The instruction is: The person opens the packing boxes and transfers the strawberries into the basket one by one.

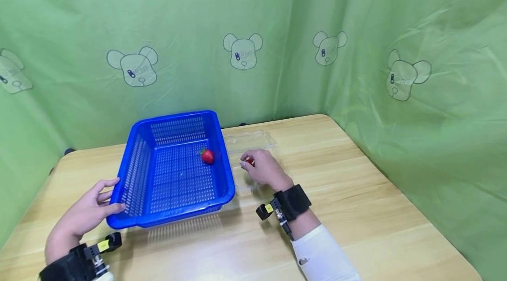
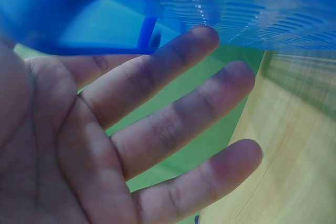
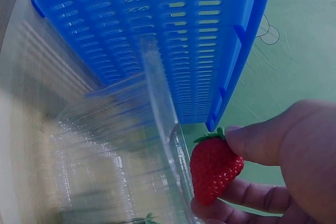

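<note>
A blue plastic basket (image 1: pixel 179 210) with slotted walls stands on the table, and one strawberry (image 1: pixel 207 156) lies inside it near the right wall. At the basket's left rim, my left hand (image 1: pixel 89 210) holds on, thumb over the edge and fingers outside; in the left wrist view three fingers stretch out below the blue wall. My right hand (image 1: pixel 264 167) pinches a second red strawberry (image 3: pixel 214 170) between thumb and fingers, its green leaves by the thumb. Just beside that strawberry is a clear plastic container (image 3: pixel 163 114), right of the basket. Low in it shows a bit of green leaf (image 3: pixel 149 219).
The wooden table (image 1: pixel 336 210) reaches back to a green curtain (image 1: pixel 190 17) printed with bear heads, which also hangs along both sides. Wrist straps with small cameras (image 1: pixel 264 211) sit on both forearms.
</note>
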